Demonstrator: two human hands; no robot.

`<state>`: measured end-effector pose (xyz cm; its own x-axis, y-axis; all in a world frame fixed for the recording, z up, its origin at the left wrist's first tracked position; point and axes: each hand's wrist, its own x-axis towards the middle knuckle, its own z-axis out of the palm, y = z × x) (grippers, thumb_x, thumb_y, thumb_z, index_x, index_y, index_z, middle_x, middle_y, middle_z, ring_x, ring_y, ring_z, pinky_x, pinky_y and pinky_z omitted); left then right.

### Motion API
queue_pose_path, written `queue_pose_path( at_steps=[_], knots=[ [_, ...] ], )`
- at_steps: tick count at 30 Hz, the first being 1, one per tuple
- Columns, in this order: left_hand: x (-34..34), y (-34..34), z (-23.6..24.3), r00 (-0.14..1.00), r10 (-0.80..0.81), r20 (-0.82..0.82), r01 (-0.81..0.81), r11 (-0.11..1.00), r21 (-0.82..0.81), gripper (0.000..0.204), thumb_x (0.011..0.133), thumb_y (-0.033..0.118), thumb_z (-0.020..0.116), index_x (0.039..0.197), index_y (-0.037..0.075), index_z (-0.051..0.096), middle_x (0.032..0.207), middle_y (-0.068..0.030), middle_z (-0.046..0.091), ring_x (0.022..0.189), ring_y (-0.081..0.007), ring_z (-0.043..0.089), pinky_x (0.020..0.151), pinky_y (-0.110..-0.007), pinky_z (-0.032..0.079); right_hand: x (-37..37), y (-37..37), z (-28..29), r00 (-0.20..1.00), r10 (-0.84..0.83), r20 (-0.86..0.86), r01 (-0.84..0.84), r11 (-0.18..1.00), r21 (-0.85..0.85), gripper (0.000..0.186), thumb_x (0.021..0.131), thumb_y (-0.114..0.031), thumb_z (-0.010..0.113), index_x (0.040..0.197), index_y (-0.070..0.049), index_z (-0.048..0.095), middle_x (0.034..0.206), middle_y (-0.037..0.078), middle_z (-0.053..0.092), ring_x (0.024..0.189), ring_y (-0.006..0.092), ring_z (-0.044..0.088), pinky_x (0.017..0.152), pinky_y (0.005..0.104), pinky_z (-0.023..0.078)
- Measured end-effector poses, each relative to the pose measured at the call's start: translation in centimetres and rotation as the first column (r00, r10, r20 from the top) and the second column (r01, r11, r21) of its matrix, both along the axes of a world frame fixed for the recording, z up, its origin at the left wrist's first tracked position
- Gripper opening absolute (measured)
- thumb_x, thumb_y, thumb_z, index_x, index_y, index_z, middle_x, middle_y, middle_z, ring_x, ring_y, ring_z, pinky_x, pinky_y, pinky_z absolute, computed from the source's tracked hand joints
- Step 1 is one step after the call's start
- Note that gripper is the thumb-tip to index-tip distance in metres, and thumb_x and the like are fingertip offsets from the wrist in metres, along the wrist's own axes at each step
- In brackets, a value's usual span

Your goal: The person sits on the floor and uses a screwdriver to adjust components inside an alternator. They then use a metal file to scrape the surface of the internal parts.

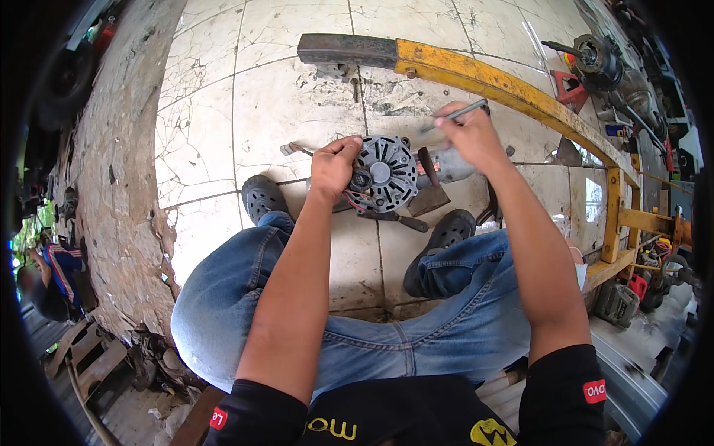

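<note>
A round, slotted alternator (394,165) lies between my feet, its vented end facing up. My left hand (333,167) closes on its left edge, thumb near the rim. Up and to the right, my right hand (472,134) grips a slim grey metal rod (462,111), held tilted and apart from the alternator. Whether the rod has a shaped tip is too blurred to tell. Partly behind the alternator lies a grey metal cylinder (454,165). A dark-handled tool (410,221) sits on the floor just below, beside a flat brownish metal piece (429,201).
A yellow steel beam (506,85) with a dark end arches across the far side and down the right. A small brush-like tool (294,149) lies left of my left hand. Farther right are a red stand (569,91) and greasy machine parts (599,63). Another person (56,271) sits far left.
</note>
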<state>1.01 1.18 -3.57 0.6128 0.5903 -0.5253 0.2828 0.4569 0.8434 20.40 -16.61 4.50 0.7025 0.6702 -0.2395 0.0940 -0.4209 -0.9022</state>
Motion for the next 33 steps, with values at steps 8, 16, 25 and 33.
queue_pose_path(
  at_steps=[8, 16, 25, 33],
  knots=[
    [-0.4, 0.4, 0.4, 1.000, -0.005, -0.019, 0.005, 1.000, 0.022, 0.033, 0.095, 0.025, 0.074, 0.113, -0.002, 0.076, 0.097, -0.0040, 0.075, 0.086, -0.0101, 0.063, 0.081, -0.025, 0.052, -2.3, 1.2, 1.9, 0.954, 0.196, -0.226, -0.212, 0.976, -0.052, 0.017, 0.098, -0.015, 0.069, 0.108, -0.001, 0.068, 0.083, 0.003, 0.069, 0.060, 0.0105, 0.061, 0.058, 0.0264, 0.048],
    [-0.3, 0.1, 0.8, 0.999, 0.027, -0.023, -0.026, 0.999, 0.024, 0.033, 0.094, 0.025, 0.074, 0.113, -0.001, 0.077, 0.096, -0.0029, 0.074, 0.083, -0.0095, 0.062, 0.078, -0.025, 0.051, -3.8, 0.8, 1.8, 0.944, 0.170, -0.284, -0.199, 0.977, -0.076, 0.015, 0.097, -0.009, 0.067, 0.106, 0.002, 0.065, 0.085, 0.008, 0.069, 0.058, 0.0136, 0.063, 0.056, 0.0278, 0.050],
    [-0.6, 0.1, 0.4, 0.999, 0.041, -0.021, -0.041, 0.999, 0.008, 0.032, 0.094, 0.024, 0.074, 0.113, -0.001, 0.077, 0.093, -0.0020, 0.073, 0.081, -0.0090, 0.061, 0.076, -0.025, 0.051, -3.8, 1.0, 3.8, 0.972, 0.088, -0.219, -0.099, 0.994, -0.039, 0.015, 0.096, -0.010, 0.068, 0.106, 0.002, 0.066, 0.085, 0.006, 0.069, 0.057, 0.0126, 0.062, 0.053, 0.0289, 0.050],
    [-0.2, -0.1, 0.9, 0.999, 0.031, -0.025, -0.030, 0.999, 0.042, 0.033, 0.093, 0.025, 0.075, 0.113, -0.001, 0.077, 0.096, -0.0049, 0.075, 0.084, -0.0102, 0.064, 0.078, -0.026, 0.052, -1.6, 0.0, 2.9, 0.998, 0.049, -0.038, -0.054, 0.989, -0.140, 0.012, 0.095, -0.009, 0.068, 0.102, 0.001, 0.068, 0.086, 0.009, 0.074, 0.056, 0.0133, 0.065, 0.055, 0.0304, 0.051]
  ],
)
